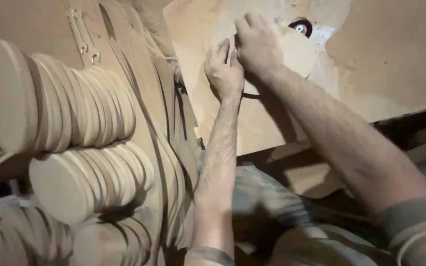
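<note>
Dust-coated workshop boards frame both hands, the left hand (224, 69) and right hand (257, 44) pressed side by side onto a round wooden disc (299, 53) flat on the tan work board (232, 123), while rows of stacked discs (70, 123) fill the left edge.

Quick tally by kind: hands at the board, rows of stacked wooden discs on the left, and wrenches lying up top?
Hands: 2, left hand and right hand, both on the flat board
Disc rows: 4, e.g. top row
Wrenches: 2
Total: 8
</note>
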